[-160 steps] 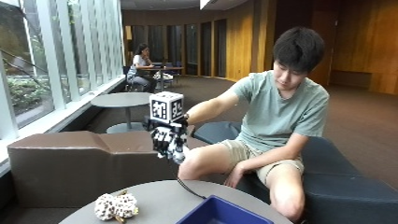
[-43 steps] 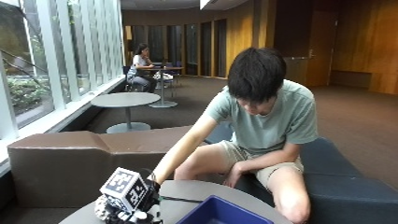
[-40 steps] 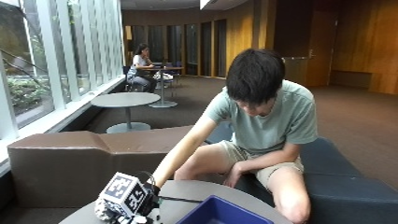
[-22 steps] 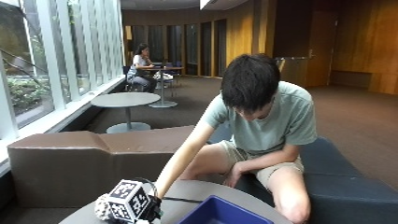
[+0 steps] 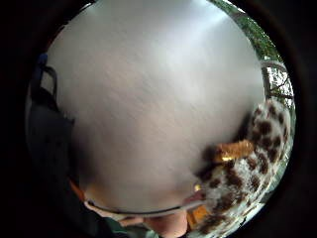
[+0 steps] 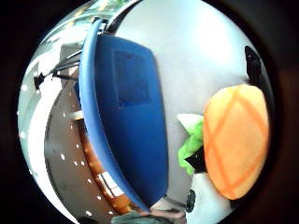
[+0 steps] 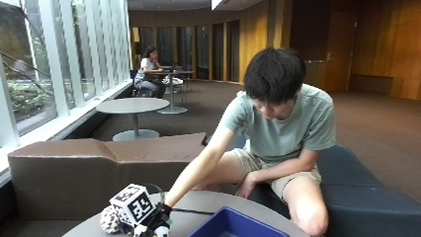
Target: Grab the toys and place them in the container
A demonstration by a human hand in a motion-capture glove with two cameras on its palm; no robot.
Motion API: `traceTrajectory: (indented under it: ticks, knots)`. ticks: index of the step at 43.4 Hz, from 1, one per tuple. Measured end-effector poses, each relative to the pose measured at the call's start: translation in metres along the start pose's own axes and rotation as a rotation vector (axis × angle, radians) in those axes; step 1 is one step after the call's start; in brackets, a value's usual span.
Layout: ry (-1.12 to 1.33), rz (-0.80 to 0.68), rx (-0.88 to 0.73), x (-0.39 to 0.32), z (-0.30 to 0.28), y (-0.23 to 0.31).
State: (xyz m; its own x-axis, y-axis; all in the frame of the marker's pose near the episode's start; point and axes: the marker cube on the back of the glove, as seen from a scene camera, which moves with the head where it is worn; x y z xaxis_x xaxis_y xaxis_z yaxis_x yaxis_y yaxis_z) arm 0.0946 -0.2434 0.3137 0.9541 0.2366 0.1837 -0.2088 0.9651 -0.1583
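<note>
On the round grey table point(image 7: 204, 200), my gloved right hand point(image 7: 152, 226) is down on a pile of toys at the near left edge. A white plush with dark spots point(image 7: 107, 219) pokes out beside the hand. The little finger side palm view has that spotted plush point(image 5: 247, 173) lying on the table top point(image 5: 148, 89), close to the palm. An orange plush with a green leaf point(image 6: 236, 140) lies on the table in the thumb side view, right by the palm. The blue container point(image 7: 230, 228) stands just right of the hand, and its blue wall point(image 6: 131, 116) is close by.
A brown upholstered bench point(image 7: 85, 168) runs behind the table. The person sits on a dark seat point(image 7: 368, 197) across the table and leans forward, with the bare hand point(image 7: 246, 187) resting by the knee. Other round tables point(image 7: 135, 106) stand far back by the windows.
The hand came down from mid-air onto the toys at the table's left while the person bent forward. Over the last second it has stayed on the toys, shifting slightly.
</note>
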Motion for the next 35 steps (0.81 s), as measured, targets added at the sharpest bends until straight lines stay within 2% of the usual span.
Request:
traceTrajectory:
  ticks: [8, 22, 35]
  knots:
    - [0.098, -0.024, 0.052, -0.016, -0.087, 0.039]
    - [0.197, -0.148, 0.205, -0.137, -0.196, 0.094]
    - [0.235, -0.265, 0.236, -0.256, -0.214, 0.119]
